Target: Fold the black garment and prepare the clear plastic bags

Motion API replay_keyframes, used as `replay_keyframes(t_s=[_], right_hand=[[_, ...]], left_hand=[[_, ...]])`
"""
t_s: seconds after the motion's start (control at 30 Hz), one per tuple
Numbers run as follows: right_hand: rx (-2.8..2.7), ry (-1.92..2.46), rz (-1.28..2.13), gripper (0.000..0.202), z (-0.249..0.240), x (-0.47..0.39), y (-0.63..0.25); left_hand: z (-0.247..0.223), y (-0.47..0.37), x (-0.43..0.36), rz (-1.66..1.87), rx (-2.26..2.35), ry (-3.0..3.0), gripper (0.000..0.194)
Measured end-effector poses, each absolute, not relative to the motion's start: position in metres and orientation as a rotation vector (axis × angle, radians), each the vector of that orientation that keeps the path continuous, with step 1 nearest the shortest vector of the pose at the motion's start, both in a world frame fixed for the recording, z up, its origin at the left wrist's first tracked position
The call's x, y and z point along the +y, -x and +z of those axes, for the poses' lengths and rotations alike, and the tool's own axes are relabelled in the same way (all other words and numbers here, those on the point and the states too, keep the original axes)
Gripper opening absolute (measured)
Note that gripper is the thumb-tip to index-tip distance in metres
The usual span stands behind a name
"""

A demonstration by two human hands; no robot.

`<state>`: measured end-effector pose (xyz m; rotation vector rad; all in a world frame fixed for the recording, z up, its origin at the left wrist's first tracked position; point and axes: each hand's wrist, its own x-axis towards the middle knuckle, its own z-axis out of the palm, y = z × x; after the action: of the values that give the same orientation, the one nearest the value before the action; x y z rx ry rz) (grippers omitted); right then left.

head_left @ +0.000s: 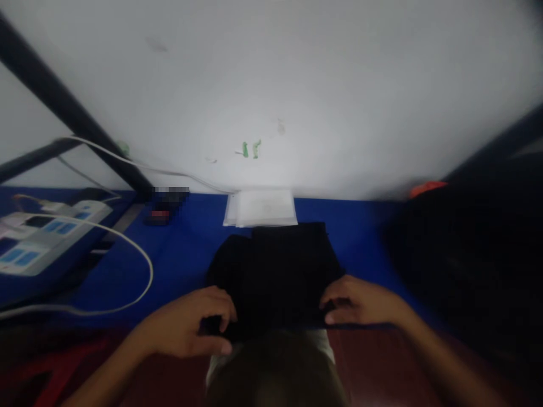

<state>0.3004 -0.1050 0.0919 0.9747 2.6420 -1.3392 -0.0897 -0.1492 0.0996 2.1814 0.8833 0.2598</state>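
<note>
A black cloth item, perhaps a garment, lies on the blue tabletop in front of me. At its near left edge is my left hand, fingers curved and apart from the thumb, with dark cloth showing in the gap. My right hand rests at the near right edge of the cloth, its fingers bent and its thumb apart below them. Neither hand visibly grips the fabric. The folds of the cloth are too dark to make out.
White papers lie against the wall behind the cloth. On the left are a power strip, a looping white cable and a dark object. A large black mass fills the right side.
</note>
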Motion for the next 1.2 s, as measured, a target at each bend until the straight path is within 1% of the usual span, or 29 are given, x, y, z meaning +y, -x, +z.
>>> replay_keyframes(t_s=[0.07,0.13,0.2,0.23,0.3,0.33,0.37,0.43,0.5,0.57,0.7,0.77,0.87,0.93,1.03,1.13,1.2], right_hand=[[2.612,-1.069,-1.254,0.028,0.092,-0.106,-0.297],[2.683,-1.238,-1.044,0.03,0.09,-0.107,-0.289],[2.835,-1.385,-0.779,0.036,0.083,-0.108,-0.276],[2.908,-1.426,-0.665,0.043,0.076,-0.108,-0.269],[2.996,-1.45,-0.487,0.063,0.06,-0.107,-0.256],[3.002,-1.463,-0.411,0.072,0.05,-0.105,-0.251],[2.98,-1.493,-0.344,0.079,0.04,-0.103,-0.248],[2.899,-1.568,-0.25,0.086,0.023,-0.098,-0.246],[2.832,-1.607,-0.216,0.086,0.012,-0.094,-0.249],[2.802,-1.609,-0.21,0.085,0.007,-0.091,-0.253],[2.791,-1.645,-0.175,0.087,0.01,-0.093,-0.258],[2.816,-1.679,-0.135,0.084,0.016,-0.091,-0.258],[2.853,-1.798,0.0,0.063,0.031,-0.076,-0.26],[2.833,-1.9,0.101,0.051,0.041,-0.058,-0.262],[2.771,-1.9,0.091,0.038,0.051,-0.028,-0.268],[2.752,-1.858,0.032,0.023,0.051,-0.008,-0.275],[2.742,-1.9,0.043,0.021,0.05,-0.001,-0.278]], left_hand=[[0.093,0.088,-0.149,0.269,0.95,-2.16,0.021],[0.081,0.084,-0.143,0.353,1.078,-2.216,0.022],[0.066,0.078,-0.135,0.427,1.204,-2.335,0.031],[0.058,0.075,-0.13,0.44,1.258,-2.406,0.039],[0.043,0.069,-0.121,0.434,1.341,-2.528,0.056],[0.036,0.068,-0.117,0.426,1.378,-2.567,0.06],[0.031,0.067,-0.114,0.425,1.424,-2.59,0.06],[0.026,0.068,-0.106,0.449,1.541,-2.6,0.05],[0.025,0.072,-0.099,0.487,1.638,-2.583,0.035],[0.029,0.079,-0.092,0.53,1.656,-2.544,0.025],[0.042,0.089,-0.081,0.654,1.551,-2.461,0.02],[0.053,0.09,-0.077,0.721,1.495,-2.465,0.018],[0.068,0.089,-0.074,0.751,1.414,-2.497,0.016],[0.074,0.088,-0.072,0.673,1.409,-2.488,0.021],[0.071,0.09,-0.071,0.507,1.48,-2.4,0.033],[0.059,0.096,-0.07,0.479,1.534,-2.335,0.035],[0.054,0.101,-0.067,0.481,1.542,-2.36,0.034]])
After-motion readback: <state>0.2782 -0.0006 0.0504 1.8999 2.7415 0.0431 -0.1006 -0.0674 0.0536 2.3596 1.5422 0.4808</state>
